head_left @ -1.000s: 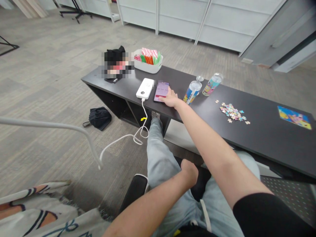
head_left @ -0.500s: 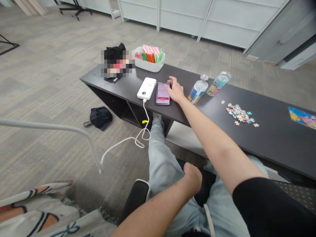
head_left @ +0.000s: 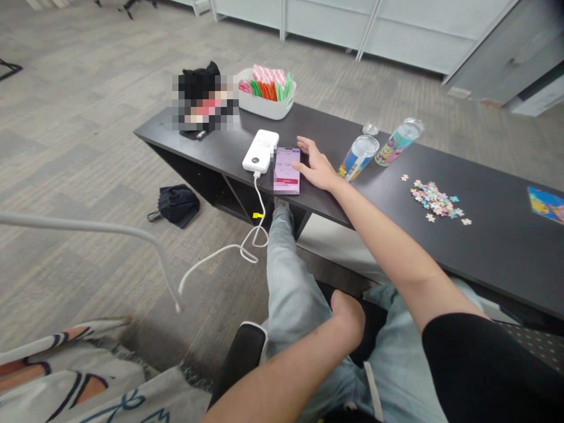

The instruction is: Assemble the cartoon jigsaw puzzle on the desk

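My right hand (head_left: 318, 168) reaches over the dark tabletop with its fingers stretched out. Its thumb is over the right side of a smartphone (head_left: 287, 176) lying face up; whether it touches the glass I cannot tell. The lit screen shows a timer and a red button. A white power bank (head_left: 262, 150) with a white cable (head_left: 258, 194) plugged into its near end lies left of the phone. My left hand (head_left: 349, 314) rests on my lap, bent at the wrist, with its fingers hidden from view.
Two clear printed canisters (head_left: 359, 157) stand right of my hand, a clear lid (head_left: 370, 129) behind them. Farther right lie a heap of jigsaw pieces (head_left: 436, 200) and a colourful picture card (head_left: 546, 204). A white basket (head_left: 264, 108) holds colourful packets. A folded umbrella (head_left: 178, 204) lies on the floor.
The view has shifted slightly. My right hand has drawn a little back and right from the phone's upper part, with the thumb now lower along the screen's edge. My left hand stays put.
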`<state>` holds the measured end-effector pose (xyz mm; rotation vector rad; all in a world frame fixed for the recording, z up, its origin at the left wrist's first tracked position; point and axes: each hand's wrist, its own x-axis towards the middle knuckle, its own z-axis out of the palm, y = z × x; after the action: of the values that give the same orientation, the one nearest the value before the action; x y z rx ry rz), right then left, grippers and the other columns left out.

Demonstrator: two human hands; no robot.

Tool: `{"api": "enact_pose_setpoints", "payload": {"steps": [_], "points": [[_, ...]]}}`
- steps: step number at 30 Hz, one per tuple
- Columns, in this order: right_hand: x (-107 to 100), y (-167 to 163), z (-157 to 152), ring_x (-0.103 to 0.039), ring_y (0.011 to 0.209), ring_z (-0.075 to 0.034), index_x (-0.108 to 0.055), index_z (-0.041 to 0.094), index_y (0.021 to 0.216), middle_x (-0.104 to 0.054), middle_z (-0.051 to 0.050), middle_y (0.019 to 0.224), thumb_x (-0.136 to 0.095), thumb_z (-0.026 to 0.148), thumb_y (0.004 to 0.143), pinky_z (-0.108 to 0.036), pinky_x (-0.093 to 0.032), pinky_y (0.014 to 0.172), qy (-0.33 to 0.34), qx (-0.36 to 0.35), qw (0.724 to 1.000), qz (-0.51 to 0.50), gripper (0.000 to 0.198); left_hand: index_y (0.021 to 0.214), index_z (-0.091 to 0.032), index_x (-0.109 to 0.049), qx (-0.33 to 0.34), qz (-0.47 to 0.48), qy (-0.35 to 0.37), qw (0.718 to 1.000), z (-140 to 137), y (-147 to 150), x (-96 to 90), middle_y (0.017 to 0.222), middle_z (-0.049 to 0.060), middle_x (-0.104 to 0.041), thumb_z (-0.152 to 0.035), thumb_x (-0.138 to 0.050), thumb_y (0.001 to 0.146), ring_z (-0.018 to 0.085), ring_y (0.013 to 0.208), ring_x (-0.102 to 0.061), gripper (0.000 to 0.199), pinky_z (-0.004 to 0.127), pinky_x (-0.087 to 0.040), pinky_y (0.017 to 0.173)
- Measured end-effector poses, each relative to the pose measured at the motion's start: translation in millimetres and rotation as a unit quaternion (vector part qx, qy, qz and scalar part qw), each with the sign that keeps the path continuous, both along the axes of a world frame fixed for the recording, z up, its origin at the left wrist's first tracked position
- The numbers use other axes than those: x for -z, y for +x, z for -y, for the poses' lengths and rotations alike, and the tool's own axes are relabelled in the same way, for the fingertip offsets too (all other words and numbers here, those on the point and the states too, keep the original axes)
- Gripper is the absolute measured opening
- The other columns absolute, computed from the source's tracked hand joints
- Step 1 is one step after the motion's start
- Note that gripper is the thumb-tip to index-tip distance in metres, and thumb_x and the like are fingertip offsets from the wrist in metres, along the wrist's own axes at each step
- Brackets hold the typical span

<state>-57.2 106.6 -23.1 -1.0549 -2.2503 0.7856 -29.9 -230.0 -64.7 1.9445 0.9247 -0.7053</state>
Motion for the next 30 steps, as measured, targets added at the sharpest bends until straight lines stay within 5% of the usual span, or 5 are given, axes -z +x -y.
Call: {"api": "enact_pose_setpoints", "payload": {"steps": [10,17,24,27,30], "points": [[48,10,-43,-0.047,0.191,-0.059,-0.049,0.029,0.194,-0.051,-0.023,0.203,-0.091,0.103,0.086,-0.078,-0.033,0.163,0.017,-0.084,0.99,-0.11,0.137,0.167,-0.024,-0.082,-0.014,0.018,-0.045,0.999,-10,-12,-30.5,0.177,0.02,-0.08,-0.067,-0.087,0.119,0.039,0.173,-0.072,0.065,0.064,-0.062,0.144],[38,9,-34,-0.047,0.189,-0.06,-0.048,0.022,0.195,-0.052,-0.03,0.201,-0.077,0.117,0.091,-0.083,-0.035,0.158,0.053,-0.084,0.992,-0.072,0.143,0.164,-0.03,-0.084,-0.023,0.015,-0.038,0.999,-11,-13,-8.2,0.175,0.019,-0.08,-0.074,-0.085,0.118,0.038,0.172,-0.073,0.063,0.061,-0.062,0.143],[6,35,88,-0.059,0.185,-0.046,-0.064,0.032,0.192,-0.063,-0.018,0.2,-0.06,0.086,0.126,-0.077,-0.042,0.156,0.195,-0.15,0.968,-0.048,0.085,0.143,-0.03,-0.087,-0.019,0.007,0.016,1.0,-3,-19,17.5,0.155,0.013,-0.086,-0.059,-0.091,0.117,0.036,0.154,-0.083,0.039,0.057,-0.073,0.125],[2,95,146,-0.087,0.15,-0.04,-0.08,0.047,0.179,-0.085,-0.006,0.177,-0.071,0.07,0.124,-0.069,-0.063,0.138,0.246,-0.157,0.956,0.009,0.06,0.143,-0.029,-0.087,-0.005,0.013,0.04,0.999,-5,-25,21.1,0.152,0.013,-0.087,-0.061,-0.093,0.116,0.036,0.149,-0.085,0.043,0.057,-0.075,0.121],[-3,185,171,-0.095,0.118,-0.038,-0.092,0.052,0.156,-0.098,-0.004,0.144,-0.082,0.059,0.117,-0.065,-0.072,0.116,0.295,-0.002,0.954,0.043,0.041,0.139,-0.027,-0.088,0.023,0.033,0.06,0.997,-16,-28,18.0,0.147,0.013,-0.088,-0.068,-0.09,0.117,0.034,0.142,-0.087,0.046,0.055,-0.076,0.118]]}}
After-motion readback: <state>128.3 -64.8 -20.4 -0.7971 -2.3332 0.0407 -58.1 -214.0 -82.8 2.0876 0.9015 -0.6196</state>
